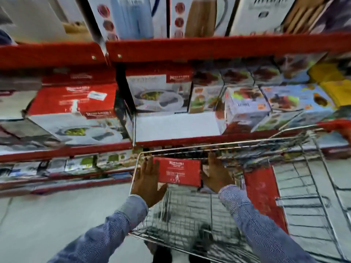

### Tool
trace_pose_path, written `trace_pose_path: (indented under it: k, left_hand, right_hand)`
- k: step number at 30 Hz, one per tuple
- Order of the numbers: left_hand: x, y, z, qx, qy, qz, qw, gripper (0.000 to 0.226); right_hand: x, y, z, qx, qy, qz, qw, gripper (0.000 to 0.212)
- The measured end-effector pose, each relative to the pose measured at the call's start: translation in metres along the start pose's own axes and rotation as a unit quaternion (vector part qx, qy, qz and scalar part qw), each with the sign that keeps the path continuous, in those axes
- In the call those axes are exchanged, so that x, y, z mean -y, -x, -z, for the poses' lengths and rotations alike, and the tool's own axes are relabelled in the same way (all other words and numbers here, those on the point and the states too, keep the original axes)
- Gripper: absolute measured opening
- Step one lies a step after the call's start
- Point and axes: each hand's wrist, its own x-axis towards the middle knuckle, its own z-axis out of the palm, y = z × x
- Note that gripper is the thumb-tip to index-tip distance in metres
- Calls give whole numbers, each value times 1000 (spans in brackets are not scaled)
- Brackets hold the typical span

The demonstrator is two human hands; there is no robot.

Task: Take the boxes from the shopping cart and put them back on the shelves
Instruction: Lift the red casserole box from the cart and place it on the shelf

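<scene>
A red box with white lettering (179,171) stands inside the wire shopping cart (296,186), near its far end. My left hand (149,184) presses flat against the box's left side and my right hand (216,176) against its right side, so the box is gripped between both palms. A second red box (264,196) stands on edge in the cart to the right. The red shelf (190,139) straight ahead has a bare white gap (176,126) between stacked boxes. The view is blurred by motion.
Matching red-and-white boxes (76,111) lie stacked on the middle shelf at left, smaller colourful boxes (247,105) at right. Tall jug boxes (133,18) fill the top shelf. A lower shelf (66,166) holds more boxes. Grey floor (47,224) lies to the left.
</scene>
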Motion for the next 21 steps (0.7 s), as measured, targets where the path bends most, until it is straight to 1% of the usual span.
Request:
trace_pose_path:
  k: [2, 3, 4, 5, 6, 7, 8, 9, 10, 11, 13, 15, 16, 18, 19, 21]
  left_hand:
    - [7, -6, -27, 50, 50, 59, 996, 101]
    - [9, -9, -35, 65, 90, 94, 989, 100]
    - [7, -11, -37, 73, 134, 124, 980, 95]
    - [6, -15, -38, 79, 172, 150, 970, 88]
    - [3, -17, -36, 79, 204, 172, 961, 80]
    - [1, -20, -33, 80, 232, 195, 950, 75]
    - [1, -24, -36, 86, 264, 220, 935, 70]
    - [2, -28, -36, 98, 299, 245, 917, 66]
    - [3, -32, -36, 115, 333, 261, 899, 63]
    - [4, -34, -35, 127, 356, 270, 886, 65]
    - [9, -36, -35, 123, 357, 287, 881, 74]
    - [13, -34, -35, 99, 326, 288, 895, 80]
    - [12, -31, -31, 89, 322, 288, 898, 79]
    - [14, -26, -24, 75, 342, 281, 893, 68]
    - [12, -22, -17, 67, 367, 281, 884, 57]
    - [12, -16, -3, 44, 390, 275, 878, 33]
  right_hand:
    - [-6, 2, -18, 58, -73, -54, 994, 65]
    - [-8, 0, -26, 89, -104, -81, 987, 62]
    - [-12, -6, -35, 113, -136, -101, 979, 63]
    - [-19, -12, -45, 131, -170, -122, 969, 71]
    - [-31, -23, -61, 146, -203, -141, 958, 79]
    - [-53, -40, -87, 146, -235, -157, 948, 82]
    - [-65, -49, -102, 153, -262, -168, 938, 70]
    - [-70, -52, -111, 149, -290, -168, 930, 48]
    - [-63, -50, -107, 140, -316, -176, 922, 34]
    - [-52, -44, -97, 128, -331, -183, 917, 31]
    - [-34, -35, -83, 111, -354, -196, 908, 35]
    - [-42, -37, -88, 104, -382, -199, 897, 38]
    - [-54, -41, -98, 97, -390, -204, 893, 43]
    - [-56, -33, -94, 67, -415, -210, 883, 54]
    - [-49, -22, -82, 50, -421, -206, 882, 53]
    - [-22, 6, -42, 15, -400, -165, 901, 41]
